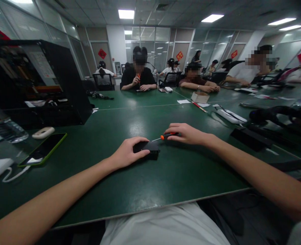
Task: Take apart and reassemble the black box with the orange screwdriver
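Note:
On the green table, my left hand [131, 151] grips a small black box [153, 148] from its left side, fingers behind it and thumb along the near face. My right hand [184, 133] is closed round the black and orange handle of a screwdriver [162, 137]. Its thin metal shaft points left, and the tip reaches the far right part of the box's top. Whether the tip sits in a screw is too small to tell.
To the left are a phone with a green edge [45, 149], a water bottle [9, 127] and a black cabinet [71, 81]. A power strip [230, 115] and a black block [249, 139] lie right. A small open carton [200, 97] stands farther back. Several people sit across the table.

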The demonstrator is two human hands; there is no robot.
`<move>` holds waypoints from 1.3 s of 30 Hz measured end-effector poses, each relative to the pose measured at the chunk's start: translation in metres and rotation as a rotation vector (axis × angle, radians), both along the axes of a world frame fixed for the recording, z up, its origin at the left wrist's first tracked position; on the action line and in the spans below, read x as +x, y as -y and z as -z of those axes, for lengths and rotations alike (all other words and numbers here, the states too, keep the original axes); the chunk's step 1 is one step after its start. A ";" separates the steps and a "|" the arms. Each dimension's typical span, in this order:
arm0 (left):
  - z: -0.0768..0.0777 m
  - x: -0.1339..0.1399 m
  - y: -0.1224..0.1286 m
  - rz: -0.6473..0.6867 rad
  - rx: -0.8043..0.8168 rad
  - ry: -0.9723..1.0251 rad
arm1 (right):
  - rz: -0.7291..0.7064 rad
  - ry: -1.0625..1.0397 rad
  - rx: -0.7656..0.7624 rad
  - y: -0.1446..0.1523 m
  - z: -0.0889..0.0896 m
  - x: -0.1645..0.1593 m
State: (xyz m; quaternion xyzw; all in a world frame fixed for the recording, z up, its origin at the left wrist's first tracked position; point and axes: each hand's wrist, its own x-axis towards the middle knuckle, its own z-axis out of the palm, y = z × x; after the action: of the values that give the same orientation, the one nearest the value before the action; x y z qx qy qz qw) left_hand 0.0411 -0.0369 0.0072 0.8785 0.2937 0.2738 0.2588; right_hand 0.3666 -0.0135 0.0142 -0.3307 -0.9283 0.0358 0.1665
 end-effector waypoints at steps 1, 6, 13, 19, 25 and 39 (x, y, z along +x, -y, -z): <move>0.000 0.000 0.000 -0.002 0.002 0.001 | -0.005 0.001 0.043 0.003 -0.001 -0.003; -0.002 -0.002 0.000 0.007 -0.006 0.006 | 0.012 0.031 0.280 0.024 0.001 -0.027; -0.015 -0.026 -0.016 0.030 -0.109 -0.117 | 0.011 0.050 0.380 0.031 0.010 -0.041; -0.013 -0.029 -0.020 -0.003 -0.179 -0.098 | 0.010 0.018 0.314 0.028 0.013 -0.044; -0.012 -0.027 -0.018 -0.047 -0.201 -0.082 | -0.016 -0.062 0.007 0.023 0.015 -0.045; -0.002 -0.020 -0.014 -0.051 -0.147 -0.008 | 0.044 0.075 0.448 0.023 0.015 -0.044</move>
State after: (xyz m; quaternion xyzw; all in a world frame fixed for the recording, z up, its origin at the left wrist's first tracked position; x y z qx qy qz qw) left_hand 0.0209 -0.0231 0.0088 0.8504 0.3363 0.2543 0.3146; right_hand 0.3223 -0.0362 -0.0012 -0.3068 -0.9111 -0.1870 0.2019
